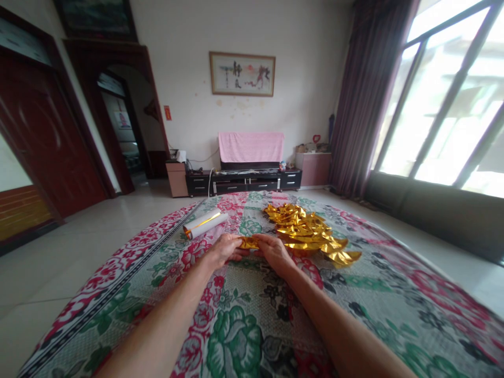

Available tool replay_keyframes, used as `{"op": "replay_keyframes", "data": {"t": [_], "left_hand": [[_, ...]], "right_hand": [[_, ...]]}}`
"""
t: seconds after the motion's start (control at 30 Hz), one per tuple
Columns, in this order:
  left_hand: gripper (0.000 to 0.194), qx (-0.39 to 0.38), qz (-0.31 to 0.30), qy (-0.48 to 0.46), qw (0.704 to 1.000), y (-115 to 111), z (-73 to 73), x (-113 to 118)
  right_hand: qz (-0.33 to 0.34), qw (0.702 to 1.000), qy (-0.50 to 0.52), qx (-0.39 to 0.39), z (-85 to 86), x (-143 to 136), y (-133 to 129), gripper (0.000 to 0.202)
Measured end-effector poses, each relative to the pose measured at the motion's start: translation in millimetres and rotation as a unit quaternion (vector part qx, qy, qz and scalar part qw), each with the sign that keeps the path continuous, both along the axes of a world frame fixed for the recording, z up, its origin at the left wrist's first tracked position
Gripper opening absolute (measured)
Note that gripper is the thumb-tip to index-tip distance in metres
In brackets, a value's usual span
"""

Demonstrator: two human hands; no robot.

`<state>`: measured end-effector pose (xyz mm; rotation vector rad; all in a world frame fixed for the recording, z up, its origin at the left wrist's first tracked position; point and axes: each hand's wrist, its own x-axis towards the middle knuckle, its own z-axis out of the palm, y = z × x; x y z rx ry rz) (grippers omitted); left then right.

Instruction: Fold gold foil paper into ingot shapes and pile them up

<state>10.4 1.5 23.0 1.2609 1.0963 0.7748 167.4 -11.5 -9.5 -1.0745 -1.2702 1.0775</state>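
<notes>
Between my two hands is a small folded piece of gold foil paper [249,243], held just above the patterned cloth. My left hand [226,249] grips its left end, with the fingers partly under it. The right end is pinched by my right hand [273,253], thumb along the top edge. Just right of my right hand lies a pile of folded gold foil pieces [303,226], boat-like with pointed ends. Beyond my left hand rests a white roll [207,223] with a strip of gold foil showing along it.
A floral tablecloth [234,336] covers the surface under my hands. Past its far edge stands a low black cabinet [252,184] with a pink cloth [251,146] draped over something on it. A purple curtain [358,105] and a large window [444,100] are at right.
</notes>
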Motion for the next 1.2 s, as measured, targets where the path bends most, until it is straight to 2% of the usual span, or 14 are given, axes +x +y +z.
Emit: {"op": "replay_keyframes", "data": {"t": [0.3,0.67,1.2], "left_hand": [[0.023,0.004,-0.001,0.008,1.0,-0.6,-1.0,1.1],[0.027,0.017,0.004,0.013,1.0,1.9,-5.1,1.2],[0.025,0.026,0.037,0.028,0.999,-0.3,-3.4,7.3]], "right_hand": [[0.013,1.0,0.021,-0.006,4.3,-0.6,-4.1,0.032],[0.027,0.999,0.014,-0.012,10.6,-0.4,-9.6,0.032],[-0.041,0.999,-0.03,0.019,-6.6,-4.5,4.7,0.034]]}}
